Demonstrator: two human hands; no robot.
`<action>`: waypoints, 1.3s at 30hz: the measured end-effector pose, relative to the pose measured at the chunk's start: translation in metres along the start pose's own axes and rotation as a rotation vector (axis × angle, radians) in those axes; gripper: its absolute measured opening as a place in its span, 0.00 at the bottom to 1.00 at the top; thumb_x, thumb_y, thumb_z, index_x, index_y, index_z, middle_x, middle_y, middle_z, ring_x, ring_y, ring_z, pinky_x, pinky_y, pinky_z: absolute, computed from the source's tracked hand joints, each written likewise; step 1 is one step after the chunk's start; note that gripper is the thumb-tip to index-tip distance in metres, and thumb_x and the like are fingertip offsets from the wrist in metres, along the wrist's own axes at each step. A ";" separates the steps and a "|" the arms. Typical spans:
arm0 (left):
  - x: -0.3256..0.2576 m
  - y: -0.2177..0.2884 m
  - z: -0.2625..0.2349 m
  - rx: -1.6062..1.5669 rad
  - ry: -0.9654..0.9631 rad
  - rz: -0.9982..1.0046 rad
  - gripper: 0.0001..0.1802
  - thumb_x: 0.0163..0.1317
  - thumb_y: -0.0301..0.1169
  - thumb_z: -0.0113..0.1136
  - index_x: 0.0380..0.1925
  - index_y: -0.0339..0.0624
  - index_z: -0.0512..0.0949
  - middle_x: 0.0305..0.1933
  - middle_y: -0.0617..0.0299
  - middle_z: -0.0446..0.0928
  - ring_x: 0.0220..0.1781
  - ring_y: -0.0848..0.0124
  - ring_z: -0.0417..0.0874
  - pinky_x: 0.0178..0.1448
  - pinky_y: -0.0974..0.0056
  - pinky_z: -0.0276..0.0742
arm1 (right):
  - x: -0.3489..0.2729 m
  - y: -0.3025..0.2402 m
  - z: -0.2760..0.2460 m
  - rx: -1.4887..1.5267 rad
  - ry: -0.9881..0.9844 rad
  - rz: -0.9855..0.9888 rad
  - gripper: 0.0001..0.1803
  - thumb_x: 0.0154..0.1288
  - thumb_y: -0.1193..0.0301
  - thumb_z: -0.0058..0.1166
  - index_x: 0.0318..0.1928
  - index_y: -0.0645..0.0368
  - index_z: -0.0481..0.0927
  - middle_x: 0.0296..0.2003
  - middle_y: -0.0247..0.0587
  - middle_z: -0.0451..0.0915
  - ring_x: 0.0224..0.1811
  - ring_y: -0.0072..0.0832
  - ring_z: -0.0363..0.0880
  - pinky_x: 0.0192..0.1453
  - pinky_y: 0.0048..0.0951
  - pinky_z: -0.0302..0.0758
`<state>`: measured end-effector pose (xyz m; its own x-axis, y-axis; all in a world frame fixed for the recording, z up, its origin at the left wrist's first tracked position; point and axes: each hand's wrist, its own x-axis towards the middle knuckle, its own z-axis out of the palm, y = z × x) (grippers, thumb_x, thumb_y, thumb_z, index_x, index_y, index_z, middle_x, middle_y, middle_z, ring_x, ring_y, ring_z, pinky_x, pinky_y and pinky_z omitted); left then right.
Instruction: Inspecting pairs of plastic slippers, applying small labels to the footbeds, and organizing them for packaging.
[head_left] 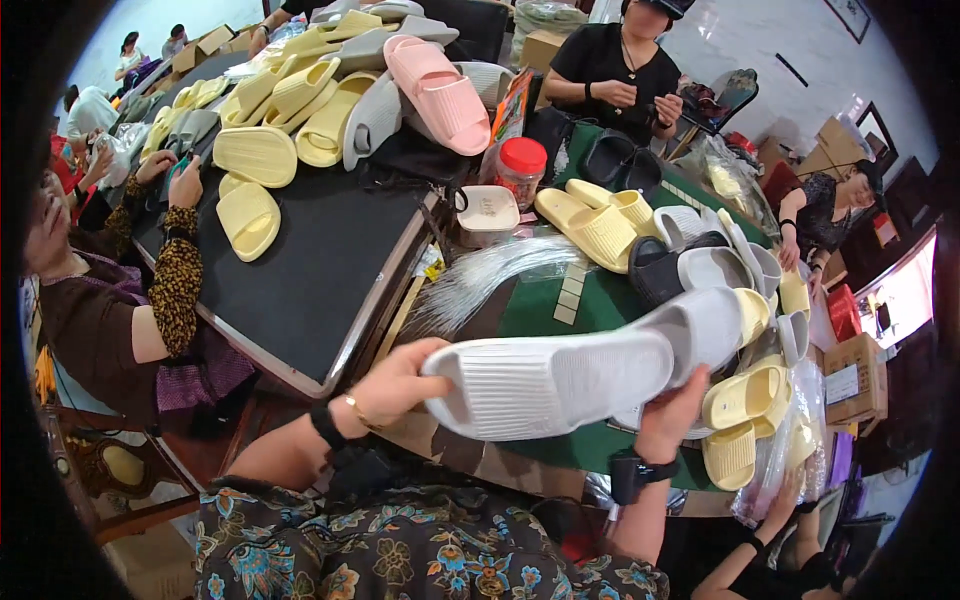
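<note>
Holding grey slide (515, 388) out front over green table (530, 310), strap up, toe end to the left, heel to the right. Pinching toe end with left hand (392, 382), thumb at the rim by the toe opening, fingers mostly hidden underneath. Propping or gripping near the heel with right hand (668, 422); can't tell which, or whether also taking hold of second slide (706, 325), overlapped just past the heel. Hands well apart, probably to carry a long sole by both ends, keep it level and leave strap and footbed uncovered.

Just beyond: bundle of clear strips (490, 278) laid near the table's left edge, likely for easy reach. Beside that, white-lidded tub (488, 210) and red-lidded jar (520, 168), apparently kept back from the working spot. To the right, yellow slides (600, 225), black slide (655, 275) and more grey ones heaped close, maybe to save reaching. Farther right, clear bag (795, 440) by the yellow ones. Over on black table (300, 290), bigger pile, pink slide (440, 95) on top.
</note>
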<state>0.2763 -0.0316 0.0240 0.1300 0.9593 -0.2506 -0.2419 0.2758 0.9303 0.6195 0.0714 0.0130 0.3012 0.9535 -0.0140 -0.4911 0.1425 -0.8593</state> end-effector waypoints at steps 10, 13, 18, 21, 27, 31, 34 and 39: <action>0.055 0.038 -0.024 0.453 -0.035 0.200 0.21 0.58 0.31 0.62 0.51 0.33 0.76 0.42 0.60 0.80 0.43 0.74 0.80 0.49 0.67 0.77 | -0.013 -0.002 -0.027 -0.334 -0.518 0.377 0.28 0.65 0.65 0.52 0.62 0.67 0.67 0.55 0.43 0.75 0.54 0.29 0.74 0.60 0.31 0.69; 0.094 0.004 0.002 0.806 0.178 0.472 0.41 0.56 0.46 0.67 0.64 0.35 0.62 0.64 0.39 0.65 0.66 0.51 0.67 0.69 0.56 0.63 | -0.022 0.043 -0.031 -0.653 -0.468 0.222 0.35 0.65 0.68 0.57 0.68 0.67 0.59 0.59 0.47 0.71 0.59 0.34 0.71 0.64 0.32 0.66; 0.061 -0.039 0.024 1.027 0.328 0.368 0.49 0.51 0.55 0.66 0.67 0.41 0.59 0.71 0.36 0.53 0.71 0.38 0.54 0.72 0.43 0.54 | -0.049 0.051 -0.040 -1.112 -0.564 -0.094 0.35 0.57 0.71 0.58 0.64 0.69 0.62 0.59 0.58 0.69 0.63 0.45 0.67 0.68 0.39 0.62; 0.039 -0.061 0.043 1.217 0.257 0.315 0.46 0.50 0.55 0.67 0.66 0.49 0.62 0.71 0.41 0.55 0.73 0.40 0.53 0.69 0.34 0.52 | -0.059 0.060 -0.045 -1.101 -0.498 -0.138 0.29 0.61 0.73 0.52 0.63 0.70 0.64 0.57 0.58 0.70 0.60 0.46 0.69 0.65 0.37 0.65; 0.068 -0.076 0.036 1.236 0.004 0.505 0.37 0.54 0.37 0.65 0.65 0.56 0.64 0.69 0.54 0.60 0.74 0.49 0.54 0.69 0.32 0.49 | -0.066 0.067 -0.033 -1.025 -0.404 -0.035 0.26 0.66 0.74 0.46 0.64 0.70 0.64 0.59 0.56 0.70 0.61 0.43 0.70 0.64 0.35 0.66; 0.096 -0.062 0.019 1.262 -0.185 0.566 0.37 0.54 0.41 0.66 0.65 0.52 0.65 0.71 0.52 0.60 0.73 0.51 0.57 0.71 0.38 0.51 | -0.070 0.076 -0.042 -0.899 -0.364 -0.060 0.27 0.66 0.74 0.46 0.64 0.71 0.62 0.60 0.55 0.68 0.62 0.41 0.68 0.66 0.35 0.63; 0.111 -0.034 0.006 1.293 -0.271 0.572 0.37 0.52 0.43 0.68 0.62 0.46 0.69 0.67 0.50 0.66 0.69 0.51 0.64 0.69 0.45 0.60 | -0.072 0.078 -0.040 -0.851 -0.338 -0.025 0.28 0.65 0.75 0.46 0.65 0.71 0.61 0.61 0.53 0.66 0.63 0.38 0.66 0.68 0.33 0.61; 0.124 0.008 -0.020 1.249 0.032 0.352 0.34 0.51 0.48 0.67 0.54 0.39 0.74 0.53 0.44 0.75 0.55 0.49 0.76 0.60 0.53 0.72 | -0.082 0.068 -0.017 -0.673 -0.338 0.086 0.28 0.65 0.78 0.46 0.66 0.70 0.61 0.62 0.50 0.66 0.63 0.34 0.66 0.68 0.31 0.60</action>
<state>0.2708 0.0912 -0.0047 0.2160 0.9741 0.0673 0.7989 -0.2159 0.5613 0.5751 -0.0020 -0.0534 -0.0356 0.9989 -0.0309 0.1357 -0.0258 -0.9904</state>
